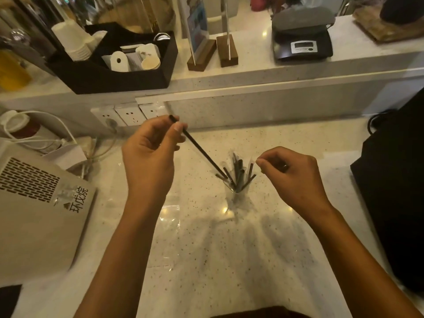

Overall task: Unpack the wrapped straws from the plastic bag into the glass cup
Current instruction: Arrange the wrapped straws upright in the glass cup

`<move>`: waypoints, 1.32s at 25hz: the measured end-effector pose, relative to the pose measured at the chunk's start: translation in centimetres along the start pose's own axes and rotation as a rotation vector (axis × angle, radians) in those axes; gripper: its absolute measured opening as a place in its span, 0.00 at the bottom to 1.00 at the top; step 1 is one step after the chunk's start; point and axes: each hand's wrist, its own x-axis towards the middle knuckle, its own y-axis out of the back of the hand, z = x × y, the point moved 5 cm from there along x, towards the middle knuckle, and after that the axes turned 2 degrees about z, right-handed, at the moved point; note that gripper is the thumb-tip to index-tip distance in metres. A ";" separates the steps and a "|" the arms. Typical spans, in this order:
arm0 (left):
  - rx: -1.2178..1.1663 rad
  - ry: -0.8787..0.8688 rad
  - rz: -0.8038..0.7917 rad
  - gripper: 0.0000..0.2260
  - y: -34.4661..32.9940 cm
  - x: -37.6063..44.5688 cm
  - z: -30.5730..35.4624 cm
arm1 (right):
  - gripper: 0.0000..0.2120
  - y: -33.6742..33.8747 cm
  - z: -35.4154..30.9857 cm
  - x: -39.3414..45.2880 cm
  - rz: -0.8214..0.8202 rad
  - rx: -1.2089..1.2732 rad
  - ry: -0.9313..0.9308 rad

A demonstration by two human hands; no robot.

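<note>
A clear glass cup [237, 198] stands on the speckled counter and holds several dark wrapped straws [238, 172] fanned out. My left hand [149, 152] pinches the upper end of one long dark straw [199, 149] that slants down with its lower tip at the cup's rim. My right hand [291, 173] hovers just right of the cup, its thumb and forefinger pinching the clear wrapper tip of a straw in the cup. A flat clear plastic bag [169, 216] lies on the counter between my forearms.
A beige machine [34, 214] fills the left side, with white cables and wall sockets [128, 114] behind it. A black object [394, 191] stands at the right. On the raised shelf are a black organiser [114, 74] with paper cups, wooden sign holders and a scale [302, 47].
</note>
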 end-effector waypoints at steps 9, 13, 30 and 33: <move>0.068 0.029 -0.077 0.06 -3.1 -0.5 -2.5 | 0.02 -0.6 0.1 0.9 0.021 -0.023 0.011; 0.137 0.049 -0.197 0.05 -4.6 -1.5 -4.7 | 0.03 -1.6 0.6 1.2 -0.021 -0.068 0.006; 0.671 -0.057 -0.290 0.04 -8.0 -5.0 -10.4 | 0.12 -5.4 1.9 2.0 -0.183 -0.262 -0.045; 0.650 -0.047 -0.285 0.06 -7.8 -5.1 -10.1 | 0.10 -5.6 2.2 1.9 -0.158 -0.248 -0.042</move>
